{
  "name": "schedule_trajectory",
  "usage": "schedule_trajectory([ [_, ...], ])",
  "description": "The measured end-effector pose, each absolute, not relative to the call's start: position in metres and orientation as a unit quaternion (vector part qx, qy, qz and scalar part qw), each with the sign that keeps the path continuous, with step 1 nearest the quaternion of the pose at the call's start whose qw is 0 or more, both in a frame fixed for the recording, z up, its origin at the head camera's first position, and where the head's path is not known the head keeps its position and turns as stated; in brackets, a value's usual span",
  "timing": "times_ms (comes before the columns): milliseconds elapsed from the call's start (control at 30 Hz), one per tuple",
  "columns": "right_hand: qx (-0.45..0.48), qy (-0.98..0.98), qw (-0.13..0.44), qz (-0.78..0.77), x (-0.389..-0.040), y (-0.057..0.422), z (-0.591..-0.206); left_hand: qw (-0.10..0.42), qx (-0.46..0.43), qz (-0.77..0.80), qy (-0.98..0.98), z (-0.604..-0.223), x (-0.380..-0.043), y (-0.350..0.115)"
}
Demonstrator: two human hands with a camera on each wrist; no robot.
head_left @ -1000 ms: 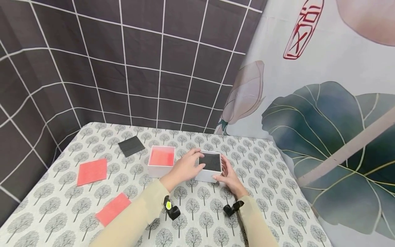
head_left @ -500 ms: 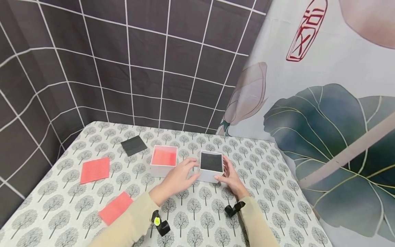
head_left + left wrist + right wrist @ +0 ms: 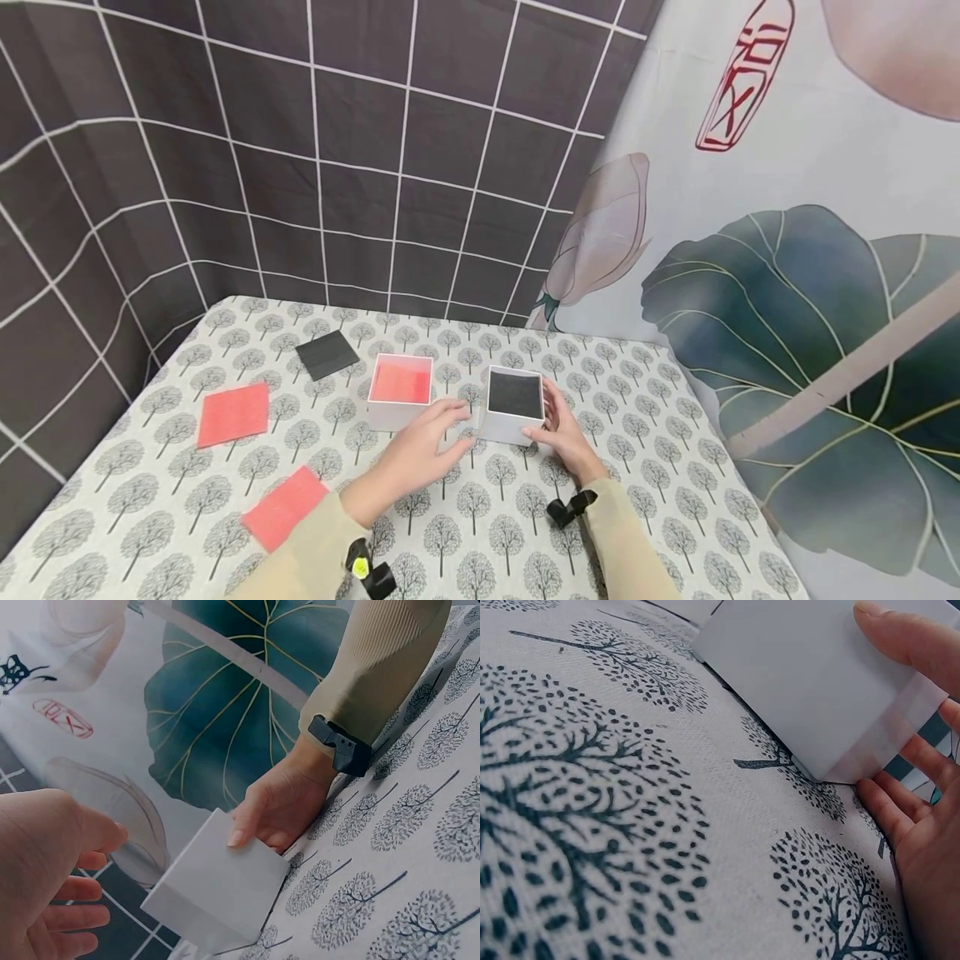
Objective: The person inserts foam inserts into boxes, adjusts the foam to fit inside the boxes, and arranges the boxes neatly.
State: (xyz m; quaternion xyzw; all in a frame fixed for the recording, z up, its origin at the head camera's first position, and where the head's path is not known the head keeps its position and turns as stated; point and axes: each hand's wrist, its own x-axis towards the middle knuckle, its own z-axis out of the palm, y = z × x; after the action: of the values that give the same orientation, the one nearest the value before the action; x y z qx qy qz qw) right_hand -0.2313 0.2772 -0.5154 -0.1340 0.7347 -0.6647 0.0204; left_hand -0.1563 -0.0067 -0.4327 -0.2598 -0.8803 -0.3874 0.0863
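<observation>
My right hand (image 3: 564, 442) grips the near right corner of a white open-topped box (image 3: 504, 429) that stands on the table. A flat black square sheet (image 3: 515, 393) lies inside it. In the right wrist view the thumb (image 3: 907, 637) presses one wall of the white box (image 3: 810, 682), with the fingers against another. My left hand (image 3: 416, 446) hovers left of this box, apart from it, thumb and fingers spread and holding nothing. A second white box (image 3: 397, 417) with red sheets (image 3: 401, 385) inside stands beyond the left hand.
A black square sheet (image 3: 327, 355) lies at the back left. Two red square sheets, one farther back (image 3: 233, 415) and one nearer (image 3: 285, 508), lie on the left of the tree-patterned tablecloth (image 3: 472, 517). A gridded dark curtain (image 3: 360, 167) hangs behind the table.
My left hand has let go of the box with the black sheet and drawn back to the left and towards me. My right hand keeps its hold on that box.
</observation>
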Motion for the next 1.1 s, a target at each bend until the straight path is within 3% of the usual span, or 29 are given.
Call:
schedule_trajectory([
  [500, -0.144, 0.733, 0.016, -0.665, -0.230, 0.278, -0.514, 0.112, -0.221, -0.402, -0.882, -0.436, -0.148, -0.041],
  [1100, -0.141, 0.729, 0.021, -0.669, -0.229, 0.277, -0.514, 0.135, -0.155, -0.395, -0.896, -0.432, -0.173, -0.097],
])
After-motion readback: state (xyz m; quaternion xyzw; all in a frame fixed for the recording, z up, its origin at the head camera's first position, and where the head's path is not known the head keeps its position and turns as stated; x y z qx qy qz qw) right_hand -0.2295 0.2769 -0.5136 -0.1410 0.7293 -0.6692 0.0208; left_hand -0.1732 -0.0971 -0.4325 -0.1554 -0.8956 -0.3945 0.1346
